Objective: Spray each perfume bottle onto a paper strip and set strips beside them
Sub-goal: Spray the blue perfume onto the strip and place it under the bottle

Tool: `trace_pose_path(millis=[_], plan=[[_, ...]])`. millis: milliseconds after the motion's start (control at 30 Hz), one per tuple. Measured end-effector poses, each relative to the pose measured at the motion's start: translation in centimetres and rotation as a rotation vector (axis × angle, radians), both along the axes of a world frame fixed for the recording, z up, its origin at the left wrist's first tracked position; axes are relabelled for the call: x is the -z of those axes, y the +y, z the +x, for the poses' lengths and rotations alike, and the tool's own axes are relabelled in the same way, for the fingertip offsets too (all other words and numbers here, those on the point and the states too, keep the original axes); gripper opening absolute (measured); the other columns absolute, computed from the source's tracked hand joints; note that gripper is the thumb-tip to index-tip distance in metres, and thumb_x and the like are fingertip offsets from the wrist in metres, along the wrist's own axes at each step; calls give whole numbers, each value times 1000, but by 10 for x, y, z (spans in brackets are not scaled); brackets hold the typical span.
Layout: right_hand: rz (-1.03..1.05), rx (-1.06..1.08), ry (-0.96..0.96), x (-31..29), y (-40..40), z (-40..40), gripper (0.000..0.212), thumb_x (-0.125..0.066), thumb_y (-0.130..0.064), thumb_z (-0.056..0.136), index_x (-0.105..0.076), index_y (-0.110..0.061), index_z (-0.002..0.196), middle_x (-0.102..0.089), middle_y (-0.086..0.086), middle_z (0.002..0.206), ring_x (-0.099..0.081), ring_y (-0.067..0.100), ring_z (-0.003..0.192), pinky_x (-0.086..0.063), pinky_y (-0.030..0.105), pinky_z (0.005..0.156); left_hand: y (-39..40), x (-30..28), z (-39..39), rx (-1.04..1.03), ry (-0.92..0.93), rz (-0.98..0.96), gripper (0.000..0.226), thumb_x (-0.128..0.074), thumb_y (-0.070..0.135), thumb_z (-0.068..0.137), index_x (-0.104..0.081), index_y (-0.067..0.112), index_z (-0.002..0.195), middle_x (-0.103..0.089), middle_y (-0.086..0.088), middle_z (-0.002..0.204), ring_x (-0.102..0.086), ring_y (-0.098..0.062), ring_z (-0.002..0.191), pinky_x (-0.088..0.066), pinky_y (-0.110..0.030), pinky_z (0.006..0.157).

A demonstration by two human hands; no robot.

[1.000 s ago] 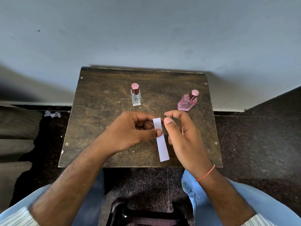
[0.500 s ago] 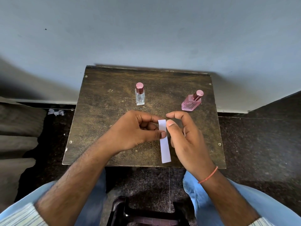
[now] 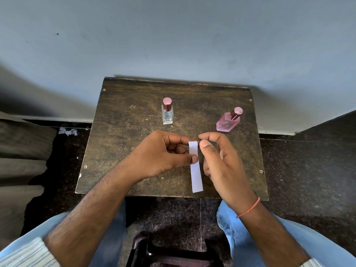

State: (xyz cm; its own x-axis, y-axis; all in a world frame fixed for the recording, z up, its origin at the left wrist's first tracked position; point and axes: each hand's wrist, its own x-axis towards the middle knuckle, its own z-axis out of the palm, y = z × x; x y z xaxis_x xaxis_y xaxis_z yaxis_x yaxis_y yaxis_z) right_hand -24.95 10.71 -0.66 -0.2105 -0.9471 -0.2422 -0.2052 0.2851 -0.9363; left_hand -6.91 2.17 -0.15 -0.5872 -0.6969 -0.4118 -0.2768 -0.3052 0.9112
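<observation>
Left hand (image 3: 163,157) pinches the paper strip (image 3: 195,170) between thumb and curled fingers, gripping it near the upper end. Strip is white, long and narrow, hanging roughly upright over the near half of the table (image 3: 125,147), lower end close to the near edge; can't tell whether it touches the wood. Small nick or mark visible near the strip's top end.

Right hand (image 3: 221,162) sits just to the right of the strip, fingers curled, thumb and index tips at the strip's top corner. Can't tell if it actually grips the paper or only touches it. Orange thread band (image 3: 248,209) on that wrist.

Clear bottle (image 3: 167,114) stands upright near the table's middle, toward the far edge, pink cap on. Pink bottle (image 3: 228,121) stands near the right edge, pink cap on, looks tilted in this wide-angle view. Both are well apart from each other and beyond the hands.

Table is dark worn wood, far edge against a grey wall (image 3: 173,35). Dark speckled floor (image 3: 308,170) around it. Paper scraps (image 3: 67,131) lie on the floor off the left side.
</observation>
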Motion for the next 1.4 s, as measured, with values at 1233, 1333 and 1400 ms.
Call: trace_pose_path(millis=[1233, 1333, 1400], plan=[[-26, 7, 137, -5, -1, 1, 30, -53, -64, 90, -62, -49, 114, -52, 17, 63, -52, 35, 60, -51, 60, 62, -1, 2, 2, 37, -27, -57, 32, -89, 24, 89, -82, 32, 119, -86, -5, 104, -76, -51, 100, -62, -62, 90], [-47, 14, 151, -6, 1, 0, 32, -53, -62, 90, -62, -47, 116, -51, -3, 58, -51, 24, 56, -51, 56, 59, -1, 3, 2, 45, -15, -48, 33, -89, 25, 89, -81, 33, 120, -86, -6, 107, -73, -56, 107, -54, -77, 97], [-69, 13, 145, -7, 1, 0, 30, -52, -57, 90, -63, -45, 116, -48, -4, 55, -48, 30, 53, -48, 57, 56, -1, 3, 2, 47, -12, -46, 34, -89, 25, 89, -81, 32, 120, -85, -7, 107, -73, -56, 107, -54, -77, 97]])
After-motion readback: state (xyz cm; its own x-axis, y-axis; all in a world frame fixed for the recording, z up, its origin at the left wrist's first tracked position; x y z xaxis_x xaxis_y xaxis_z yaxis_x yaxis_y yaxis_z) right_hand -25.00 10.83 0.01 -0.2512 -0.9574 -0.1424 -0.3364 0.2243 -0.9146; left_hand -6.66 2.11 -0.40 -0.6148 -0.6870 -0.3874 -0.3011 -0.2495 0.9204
